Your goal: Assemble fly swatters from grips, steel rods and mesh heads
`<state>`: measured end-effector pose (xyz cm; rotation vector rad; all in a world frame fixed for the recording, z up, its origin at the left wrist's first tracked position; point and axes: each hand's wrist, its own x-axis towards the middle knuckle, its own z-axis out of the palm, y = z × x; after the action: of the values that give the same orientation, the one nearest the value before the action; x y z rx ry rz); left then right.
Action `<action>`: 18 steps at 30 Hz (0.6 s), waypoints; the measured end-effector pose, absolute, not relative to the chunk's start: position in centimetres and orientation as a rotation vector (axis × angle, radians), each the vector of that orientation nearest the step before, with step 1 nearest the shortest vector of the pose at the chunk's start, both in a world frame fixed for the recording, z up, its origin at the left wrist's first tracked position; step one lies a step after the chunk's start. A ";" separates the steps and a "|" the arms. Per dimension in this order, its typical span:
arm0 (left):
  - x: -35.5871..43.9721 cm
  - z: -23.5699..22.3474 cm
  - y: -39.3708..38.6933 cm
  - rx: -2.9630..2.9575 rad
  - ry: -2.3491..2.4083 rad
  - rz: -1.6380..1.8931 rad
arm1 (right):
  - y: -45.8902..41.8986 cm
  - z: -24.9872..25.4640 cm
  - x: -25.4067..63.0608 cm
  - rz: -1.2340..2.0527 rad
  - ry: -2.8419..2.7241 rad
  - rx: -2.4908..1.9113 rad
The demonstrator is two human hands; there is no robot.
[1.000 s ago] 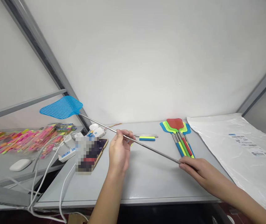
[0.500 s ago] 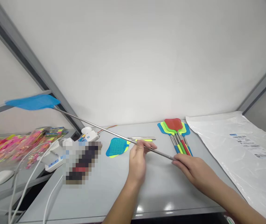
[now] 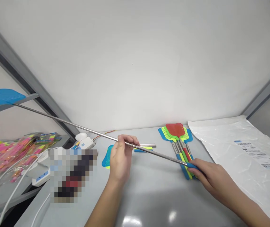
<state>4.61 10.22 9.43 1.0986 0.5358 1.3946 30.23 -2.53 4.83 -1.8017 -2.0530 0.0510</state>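
I hold a long fly swatter with a blue mesh head (image 3: 0, 96) and a thin telescopic metal rod (image 3: 78, 128) stretched across the table. My left hand (image 3: 122, 156) pinches the rod near its middle. My right hand (image 3: 210, 179) is closed round the swatter's blue handle end at the right. Just behind my right hand lies a stack of several collapsed swatters (image 3: 177, 134) with red, green and blue heads. Another blue and yellow swatter head (image 3: 106, 159) lies flat on the table, partly hidden by my left hand.
A large white plastic bag with labels (image 3: 241, 151) covers the table's right side. Loose metal rods and a blue grip (image 3: 146, 146) lie at the back. At the left are a blurred-out device (image 3: 71, 173), white power strips with cables (image 3: 39, 175) and a pink heap of packaged goods (image 3: 9, 149).
The rod has grown longer: the blue head has travelled further left, up to the frame's edge. My left hand slid back left along the rod, and my right hand shifted right and slightly down.
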 end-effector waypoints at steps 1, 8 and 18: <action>4.6 9.3 10.2 1.142 0.574 1.365 | -2.5 4.8 30.2 0.065 -2.053 -1.788; 3.8 8.3 10.5 1.507 0.792 1.109 | -2.1 4.6 30.1 0.103 -2.038 -1.671; 7.2 7.2 8.1 1.590 0.699 0.551 | -1.5 4.2 27.3 0.175 -2.068 -1.639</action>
<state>7.24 8.07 7.18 1.5896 0.6992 0.5507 27.28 -1.51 4.18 -1.6386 -2.0675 0.1750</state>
